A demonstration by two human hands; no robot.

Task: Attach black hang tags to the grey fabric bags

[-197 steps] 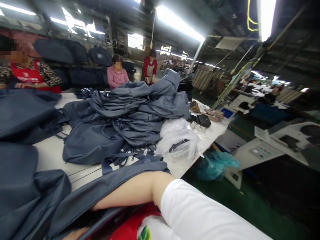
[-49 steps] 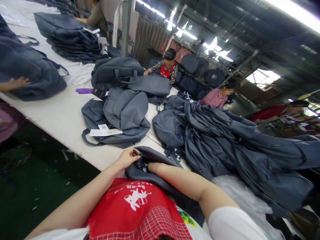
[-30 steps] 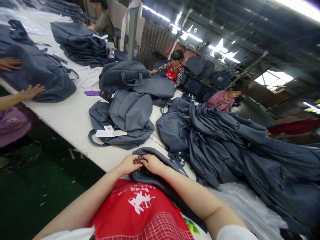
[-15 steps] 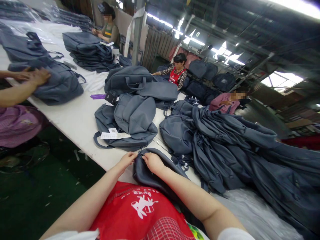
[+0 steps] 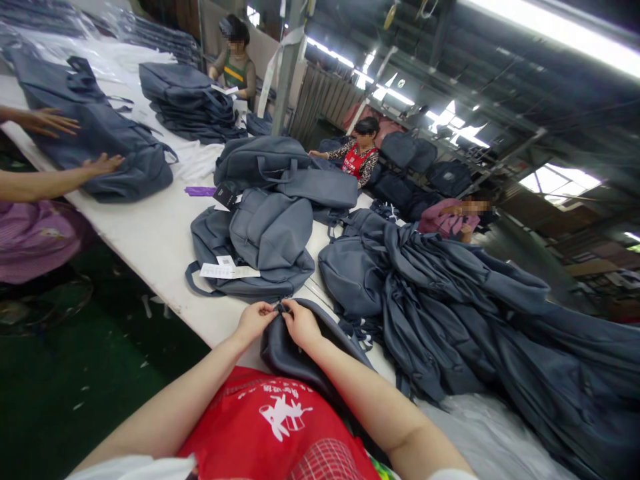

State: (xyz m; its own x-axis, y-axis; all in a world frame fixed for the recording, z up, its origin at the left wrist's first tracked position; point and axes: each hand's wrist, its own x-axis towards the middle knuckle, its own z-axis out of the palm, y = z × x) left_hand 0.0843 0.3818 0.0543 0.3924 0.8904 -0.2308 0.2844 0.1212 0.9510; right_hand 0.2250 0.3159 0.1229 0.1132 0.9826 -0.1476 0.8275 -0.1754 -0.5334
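A dark blue-grey backpack (image 5: 285,350) lies at the near table edge against my red apron. My left hand (image 5: 257,320) pinches its upper edge between thumb and fingers. Close beside it, my right hand (image 5: 301,323) grips the same edge, fingertips almost meeting the left ones. What small part sits between the fingertips is too small to make out. Just beyond my hands rests another backpack (image 5: 270,230), with white paper tags (image 5: 230,269) and a black hang tag (image 5: 225,195) on it.
Backpacks pile up on the right (image 5: 450,300), with clear plastic (image 5: 475,427) below them. A folded stack (image 5: 187,100) stands at the far left of the white table (image 5: 150,233). A co-worker's hands (image 5: 103,164) touch a backpack on the left. More people sit beyond.
My hands have drawn slightly closer together at the backpack's edge. On the left, the co-worker's hands have spread apart over their backpack. The view has shifted a little.
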